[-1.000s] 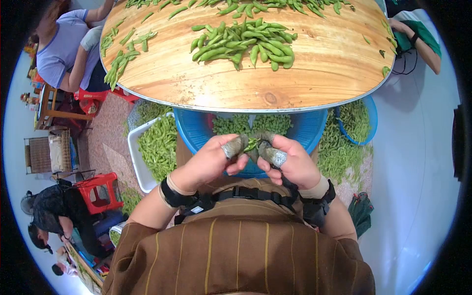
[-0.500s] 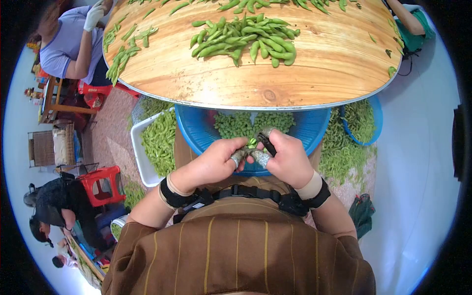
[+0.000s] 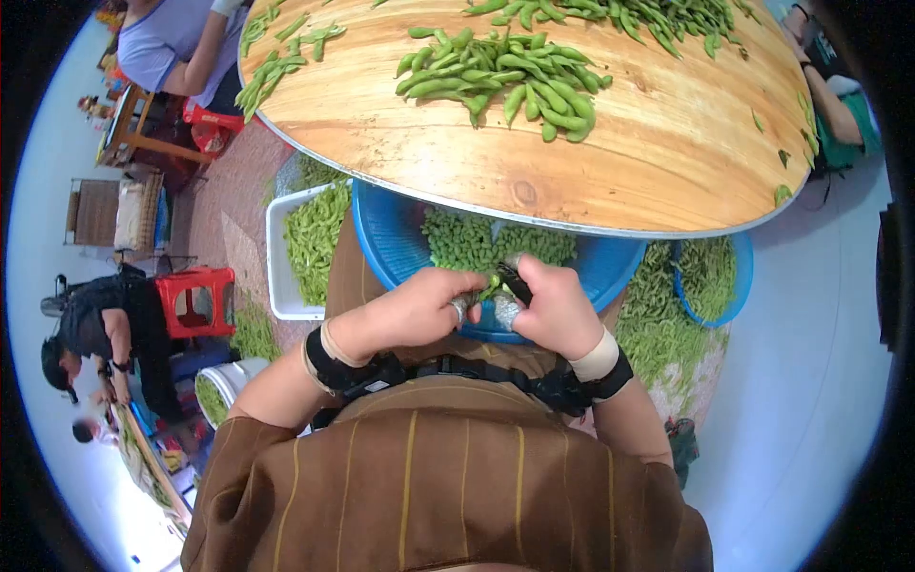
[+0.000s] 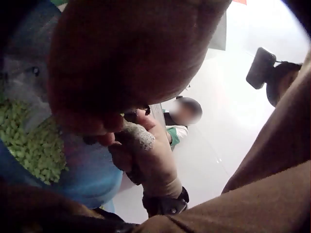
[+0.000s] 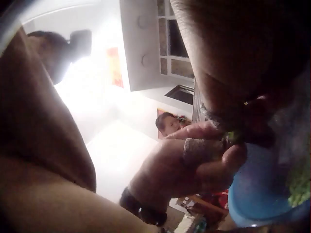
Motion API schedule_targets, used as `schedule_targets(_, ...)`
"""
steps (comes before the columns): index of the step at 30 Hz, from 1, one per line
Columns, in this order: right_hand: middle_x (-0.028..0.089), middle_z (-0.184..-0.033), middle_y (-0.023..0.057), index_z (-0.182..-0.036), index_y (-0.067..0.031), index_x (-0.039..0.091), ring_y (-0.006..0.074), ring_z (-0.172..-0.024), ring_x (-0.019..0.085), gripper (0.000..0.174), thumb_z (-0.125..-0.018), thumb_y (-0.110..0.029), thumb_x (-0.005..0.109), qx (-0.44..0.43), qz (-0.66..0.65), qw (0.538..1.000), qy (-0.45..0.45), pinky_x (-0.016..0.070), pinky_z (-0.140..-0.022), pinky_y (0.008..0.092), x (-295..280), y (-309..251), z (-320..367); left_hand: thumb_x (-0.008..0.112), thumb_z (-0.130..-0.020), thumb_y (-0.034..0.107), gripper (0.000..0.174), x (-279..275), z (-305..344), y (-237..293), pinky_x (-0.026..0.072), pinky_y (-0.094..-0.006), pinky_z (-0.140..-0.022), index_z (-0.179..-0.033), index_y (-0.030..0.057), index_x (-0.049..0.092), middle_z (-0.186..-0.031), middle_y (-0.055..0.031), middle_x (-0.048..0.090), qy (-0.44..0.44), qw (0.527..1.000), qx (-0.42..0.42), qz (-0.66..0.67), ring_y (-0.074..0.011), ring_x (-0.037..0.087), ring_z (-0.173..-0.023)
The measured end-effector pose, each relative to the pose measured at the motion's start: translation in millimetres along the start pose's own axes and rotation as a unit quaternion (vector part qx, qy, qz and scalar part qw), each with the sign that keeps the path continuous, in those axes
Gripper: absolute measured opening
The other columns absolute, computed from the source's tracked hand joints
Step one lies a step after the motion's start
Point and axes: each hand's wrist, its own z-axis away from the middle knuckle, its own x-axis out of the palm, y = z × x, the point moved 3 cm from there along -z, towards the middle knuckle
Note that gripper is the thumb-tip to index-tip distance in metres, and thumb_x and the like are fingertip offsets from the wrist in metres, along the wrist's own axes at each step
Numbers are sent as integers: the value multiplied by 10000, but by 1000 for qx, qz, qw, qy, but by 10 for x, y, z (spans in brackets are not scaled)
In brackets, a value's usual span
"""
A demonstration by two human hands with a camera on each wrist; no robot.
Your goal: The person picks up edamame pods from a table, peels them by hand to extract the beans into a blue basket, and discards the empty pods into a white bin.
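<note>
Between the two grips, just above the blue basin (image 3: 381,240), I see the pod (image 3: 491,283) pinched from both sides by the left hand (image 3: 412,311) and the right hand (image 3: 555,313). Both are equally close. I can't make out its long axis; shelled beans (image 3: 457,238) lie just beyond the fingertips.

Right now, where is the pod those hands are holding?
In the head view, the pod sits mid-picture, pinched between the left hand and right hand, above the blue basin.

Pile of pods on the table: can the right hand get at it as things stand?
Probably yes: bare wood lies between the table edge and the pile. But the right hand sits below that edge, pinching a pod with the left hand.
</note>
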Motion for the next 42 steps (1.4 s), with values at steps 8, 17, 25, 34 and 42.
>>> schedule_targets(8,662,-813,13,-950,2,623,117,-716,598,146,-841,-93,645,156,-261,951,-63,488,-654,257,-45,281,77,448,-878,-8,178,56,55,-63,428,-230,-625,-989,-3,587,-841,-26,606,-42,926,-145,346,-91,512,-672)
schedule_targets(17,621,-775,197,-973,-9,636,289,-679,628,243,-787,-166,650,61,-92,992,57,484,-628,328,26,399,119,587,-776,21,311,-591,1065,-344,489,-391,-831,-1085,28,625,-964,-154,646,137,919,-303,-214,-335,611,-962)
schedule_targets(25,566,-663,199,-889,-12,621,291,-540,538,170,-796,-152,640,101,-88,988,70,434,-531,350,168,161,175,618,-747,9,286,-1130,453,580,499,-390,-790,-1032,30,611,-1050,-161,605,421,838,105,-331,-355,601,-932)
schedule_targets(34,515,-624,210,-771,14,519,350,-533,495,195,-792,-146,628,167,-81,977,109,410,-506,379,313,102,352,602,-730,25,311,-1509,-390,452,487,-417,-740,-1041,37,611,-915,-186,595,407,844,162,-308,-359,593,-850)
schedule_targets(42,537,-654,201,-835,11,568,296,-547,529,175,-801,-144,640,172,-31,983,60,436,-531,363,301,-95,200,581,-886,58,163,-1554,-161,49,484,-237,-630,-1008,-30,640,-810,-32,615,421,880,169,143,-88,563,-684)
